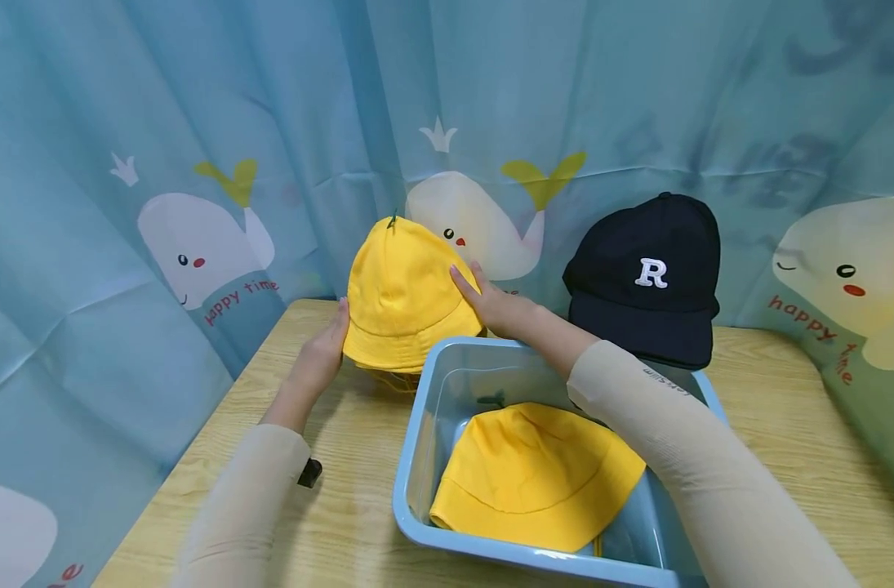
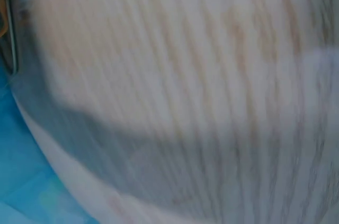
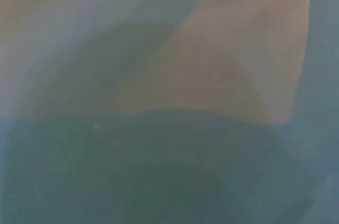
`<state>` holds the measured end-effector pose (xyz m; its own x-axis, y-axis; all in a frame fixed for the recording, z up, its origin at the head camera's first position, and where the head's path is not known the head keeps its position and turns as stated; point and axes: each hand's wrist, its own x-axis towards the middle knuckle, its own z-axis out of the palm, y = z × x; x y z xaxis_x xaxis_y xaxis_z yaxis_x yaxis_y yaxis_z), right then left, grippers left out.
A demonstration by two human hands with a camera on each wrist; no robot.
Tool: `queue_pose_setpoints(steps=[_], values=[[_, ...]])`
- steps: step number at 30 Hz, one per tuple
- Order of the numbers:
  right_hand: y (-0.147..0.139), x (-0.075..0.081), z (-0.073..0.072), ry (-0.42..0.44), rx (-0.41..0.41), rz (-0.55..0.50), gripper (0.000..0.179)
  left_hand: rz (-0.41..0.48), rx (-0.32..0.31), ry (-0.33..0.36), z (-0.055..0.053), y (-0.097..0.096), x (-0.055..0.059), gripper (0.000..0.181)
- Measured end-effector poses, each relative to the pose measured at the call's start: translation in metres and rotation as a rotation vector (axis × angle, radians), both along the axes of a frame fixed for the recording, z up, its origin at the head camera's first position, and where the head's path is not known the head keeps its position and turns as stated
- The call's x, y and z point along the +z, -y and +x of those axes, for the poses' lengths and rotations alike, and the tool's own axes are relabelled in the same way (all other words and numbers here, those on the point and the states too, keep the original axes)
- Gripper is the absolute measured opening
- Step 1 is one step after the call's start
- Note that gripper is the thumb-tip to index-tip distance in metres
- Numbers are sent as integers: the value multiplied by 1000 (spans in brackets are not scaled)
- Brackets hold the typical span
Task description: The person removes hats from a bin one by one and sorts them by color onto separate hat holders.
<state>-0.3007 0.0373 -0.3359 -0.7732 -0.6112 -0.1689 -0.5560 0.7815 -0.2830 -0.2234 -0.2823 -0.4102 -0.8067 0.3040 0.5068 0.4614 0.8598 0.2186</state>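
Note:
At the back of the table a yellow bucket hat [image 1: 402,290] with a small green sprig on top stands upright between my two hands. My left hand [image 1: 318,351] lies along the left side of its brim, fingers fairly straight. From the other side my right hand [image 1: 501,310] reaches over the bin and rests extended fingers on the crown's right side. Thin yellow cord hangs below the brim; what supports the hat is hidden. Another yellow bucket hat [image 1: 531,474] lies in the blue plastic bin [image 1: 410,490]. Neither wrist view shows a hand or hat clearly.
A black cap [image 1: 645,282] with a white R stands behind the bin at the right. A blue whale-print curtain [image 1: 329,98] hangs behind the wooden table [image 1: 344,506]. My right forearm crosses over the bin.

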Motion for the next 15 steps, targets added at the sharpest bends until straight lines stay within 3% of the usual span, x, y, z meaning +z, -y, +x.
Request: queue_pose_setpoints(steps=[2,3,8,12,15], values=[[-1,-1,0,0,-1,27,70,10,-9,5,-1,-4,-4,46],[-1,-1,0,-5,4,42,72,-35,-22,-48,-1,-5,-6,46],[-6,2,3,-25,47,52,76,-120,-55,-126,1,-4,-5,63],[-15,14,6,-92,101,86,71,-213,-171,-253,8,3,8,64],[-19,27,8,-124,121,92,72,-210,-270,-335,18,6,20,62]])
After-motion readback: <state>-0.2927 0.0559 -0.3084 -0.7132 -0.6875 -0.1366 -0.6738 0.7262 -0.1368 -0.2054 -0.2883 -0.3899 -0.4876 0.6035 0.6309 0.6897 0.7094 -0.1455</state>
